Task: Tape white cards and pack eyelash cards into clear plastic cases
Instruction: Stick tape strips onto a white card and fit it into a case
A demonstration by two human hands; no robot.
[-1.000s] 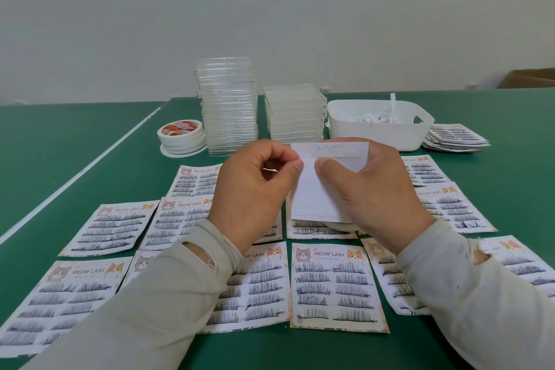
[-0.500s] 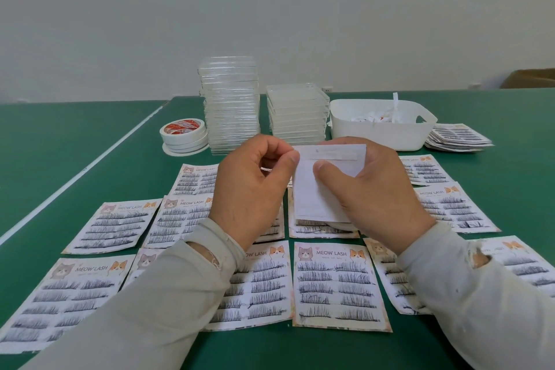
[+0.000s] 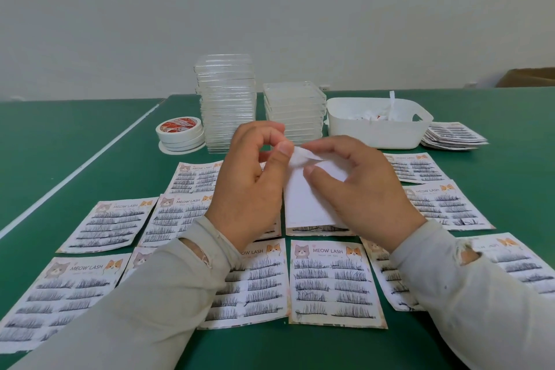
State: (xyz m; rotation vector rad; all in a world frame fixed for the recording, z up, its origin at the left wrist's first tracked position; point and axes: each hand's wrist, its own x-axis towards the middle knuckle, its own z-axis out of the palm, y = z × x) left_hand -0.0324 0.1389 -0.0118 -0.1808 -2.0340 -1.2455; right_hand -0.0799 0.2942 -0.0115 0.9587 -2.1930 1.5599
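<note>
pinching white strip (image 3: pixel 300 156), left fingers (image 3: pixel 280 156), right fingers (image 3: pixel 318 173) gripping white card (image 3: pixel 303 201), green table (image 3: pixel 60 135), pale wall (image 3: pixel 270 9)

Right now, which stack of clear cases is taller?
The left stack of clear cases, next to the tape rolls, stands taller; the right stack, beside the white bin, is lower.

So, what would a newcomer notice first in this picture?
First, the two hands in the middle: the left hand pinches a white strip at the top of a white card that the right hand holds. Around them, eyelash cards cover the green table; clear case stacks stand behind.
</note>
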